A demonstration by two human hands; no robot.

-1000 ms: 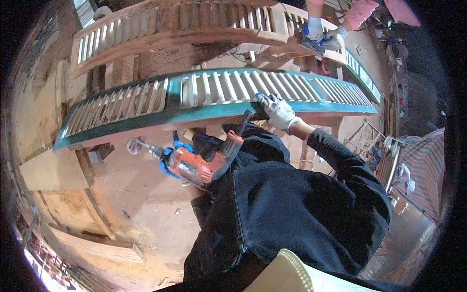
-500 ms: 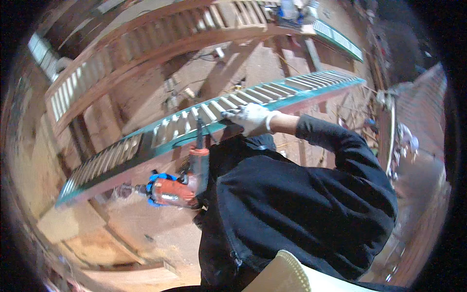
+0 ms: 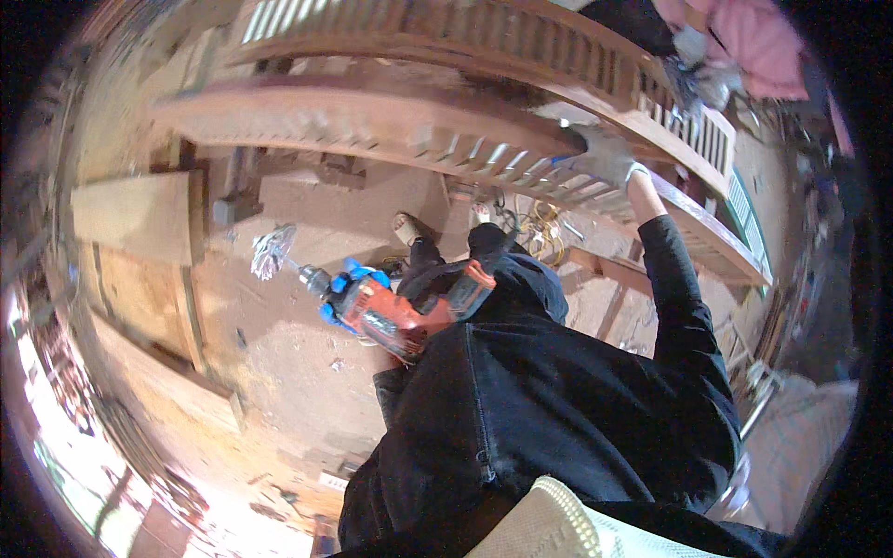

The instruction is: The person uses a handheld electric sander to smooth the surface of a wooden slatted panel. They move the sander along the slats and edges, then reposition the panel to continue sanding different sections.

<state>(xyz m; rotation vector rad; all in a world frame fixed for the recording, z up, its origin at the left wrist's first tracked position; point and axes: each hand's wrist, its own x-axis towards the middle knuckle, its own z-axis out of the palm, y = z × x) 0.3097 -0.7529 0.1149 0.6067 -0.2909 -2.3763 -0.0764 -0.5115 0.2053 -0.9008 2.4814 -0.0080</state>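
Note:
In my left hand (image 3: 342, 290), gloved with blue fingers, is an orange-and-black power drill (image 3: 386, 321), held low in front of my body. A ragged grey flap-like head (image 3: 273, 251) is fitted in its chuck, pointing left and away from the panel. My right hand (image 3: 603, 158), in a grey-and-white glove, reaches far right and grips the upper edge of a long brown slatted wooden panel (image 3: 372, 116). The panel is tilted, its slats along the lower side. Motion blurs this hand's fingers.
Behind stands another slatted wooden panel (image 3: 530, 37). A person in pink (image 3: 758, 42) with gloved hands is at the upper right. Yellow cords (image 3: 544, 232) lie on the floor below the panel. Wooden boards (image 3: 139, 219) lie at the left.
My right hand has moved farther away and right. The held panel has tipped from its teal-edged face to a brown one. The drill has swung slightly up and right.

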